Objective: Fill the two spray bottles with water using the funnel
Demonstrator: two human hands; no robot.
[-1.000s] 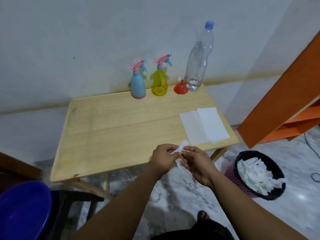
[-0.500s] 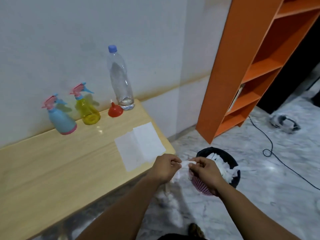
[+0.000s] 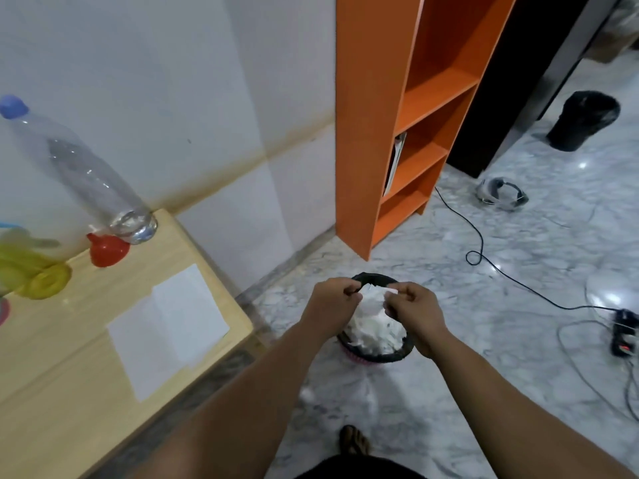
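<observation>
My left hand and my right hand pinch a crumpled white tissue between them, right above a black waste bin full of used tissues on the floor. On the wooden table at the left stand a yellow spray bottle, blurred at the frame's edge, a red funnel turned mouth down, and a clear water bottle with a blue cap, holding only a little water. The blue spray bottle is out of view.
Two white paper sheets lie on the table's near right corner. An orange shelf unit stands against the wall. Black cables and a power strip lie across the marble floor; a second black bin stands far right.
The view has swung right, away from the table. Both hands carried the tissue from the table's front edge to a spot over the waste bin.
</observation>
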